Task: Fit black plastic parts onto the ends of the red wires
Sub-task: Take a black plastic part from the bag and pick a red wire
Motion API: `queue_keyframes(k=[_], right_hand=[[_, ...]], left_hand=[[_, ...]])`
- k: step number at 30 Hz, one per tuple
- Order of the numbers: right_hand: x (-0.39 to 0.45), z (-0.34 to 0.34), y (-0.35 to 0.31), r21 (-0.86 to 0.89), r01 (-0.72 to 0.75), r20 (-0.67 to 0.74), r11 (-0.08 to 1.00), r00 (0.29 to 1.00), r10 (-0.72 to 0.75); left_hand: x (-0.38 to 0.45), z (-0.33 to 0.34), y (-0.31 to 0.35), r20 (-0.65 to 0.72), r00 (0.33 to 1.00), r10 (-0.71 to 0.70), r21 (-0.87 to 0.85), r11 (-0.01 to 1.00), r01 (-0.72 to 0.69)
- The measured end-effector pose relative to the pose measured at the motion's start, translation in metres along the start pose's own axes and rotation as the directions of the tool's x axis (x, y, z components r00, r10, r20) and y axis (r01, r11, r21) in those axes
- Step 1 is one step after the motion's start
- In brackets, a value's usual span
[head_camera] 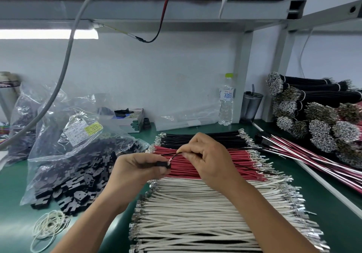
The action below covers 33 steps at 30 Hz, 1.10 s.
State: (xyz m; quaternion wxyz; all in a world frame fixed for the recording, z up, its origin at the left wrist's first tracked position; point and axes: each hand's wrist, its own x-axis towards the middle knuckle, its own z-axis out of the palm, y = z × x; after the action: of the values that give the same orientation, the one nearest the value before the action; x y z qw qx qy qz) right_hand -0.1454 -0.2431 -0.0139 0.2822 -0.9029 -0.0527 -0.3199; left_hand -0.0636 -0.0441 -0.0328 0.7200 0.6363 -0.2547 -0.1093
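**Pinching a wire end above the red row**

Holding a small black plastic part [166, 164] between thumb and curled fingers, the left hand [137, 171] sits over the near edge of the red wires [211, 161]. The right hand [207, 156] is just beside it, its grip pressed together on a thin dark wire [175, 155] whose metal tip points down at the black part and nearly touches it. Whether the tip is already inside the part cannot be told. That held wire looks dark rather than red at the pinch, and it trails off to the right across the red row.

On the green table [17, 209] three rows of cut wires lie side by side, each with metal terminals at both ends: black wires [205, 138] farthest away, the red ones in the middle, white wires [205, 213] nearest. To the left an open clear bag [64, 154] spills more black plastic parts [78, 186] onto the table, and a loose heap of rubber bands [49, 228] lies in front of it. A water bottle [226, 99] and a dark cup [251, 105] stand by the back wall. At the right, bundles of wires [313, 115] are stacked, with finished red-and-white leads [313, 160] fanned out below them.
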Motion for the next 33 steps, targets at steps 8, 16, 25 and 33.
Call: queue_keyframes(k=[8, 16, 25, 33], right_hand=[[-0.004, 0.001, 0.001, 0.015, 0.042, -0.001, 0.999, 0.999, -0.042], [-0.007, 0.014, -0.003, -0.069, 0.056, 0.033, 0.996, 0.998, -0.054], [-0.008, 0.019, -0.010, -0.059, 0.061, 0.017, 0.996, 0.998, -0.060], [-0.006, 0.019, -0.010, -0.077, 0.111, -0.025, 0.991, 0.993, -0.113]], left_hand=[[0.001, -0.002, 0.002, -0.051, 0.998, -0.026, -0.098, 0.995, 0.021], [0.000, -0.003, 0.003, -0.064, 0.997, 0.034, -0.029, 0.999, -0.036], [0.000, -0.001, 0.004, -0.098, 0.990, 0.100, 0.073, 0.993, -0.093], [-0.001, 0.002, 0.004, -0.057, 0.996, 0.074, 0.050, 0.996, -0.071]])
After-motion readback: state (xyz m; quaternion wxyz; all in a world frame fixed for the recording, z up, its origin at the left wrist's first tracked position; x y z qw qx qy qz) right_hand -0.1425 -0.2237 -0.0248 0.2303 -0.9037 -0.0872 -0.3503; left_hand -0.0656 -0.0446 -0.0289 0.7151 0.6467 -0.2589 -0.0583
